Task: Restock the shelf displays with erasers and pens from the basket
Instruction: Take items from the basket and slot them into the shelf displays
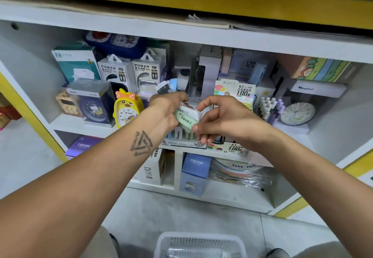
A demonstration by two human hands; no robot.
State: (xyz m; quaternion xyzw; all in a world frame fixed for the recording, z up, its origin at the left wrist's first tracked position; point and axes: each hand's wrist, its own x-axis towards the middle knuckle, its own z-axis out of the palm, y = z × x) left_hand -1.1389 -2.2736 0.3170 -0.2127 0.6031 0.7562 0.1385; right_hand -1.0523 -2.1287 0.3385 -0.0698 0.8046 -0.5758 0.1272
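Left hand (164, 109): raised before the middle shelf, fingers curled and clamped on a green eraser (184, 121) and a white eraser (191, 112) held together; a triangle tattoo shows on the forearm behind it; right hand (221, 119): just beside the left, thumb and fingertips pinched on the right-hand ends of the same erasers, so both hands meet on them; erasers: paper-sleeved, tilted, held in the air just above the eraser display box (182, 139), which sits directly under the hands at the shelf's front edge with upright erasers in rows; pencil-lead display (235, 89): printed card behind the right hand, its lower tray (230, 147) below that wrist; pens (269, 108): white and lilac, standing upright in a holder to the right of the right hand; yellow duck clock (126, 109): just left of the left wrist; power bank boxes (131, 72): behind and left of the left hand; round clock (297, 113): well right of the right hand; basket (199, 244): white, slotted, on the floor well below both hands, contents too blurred to tell.
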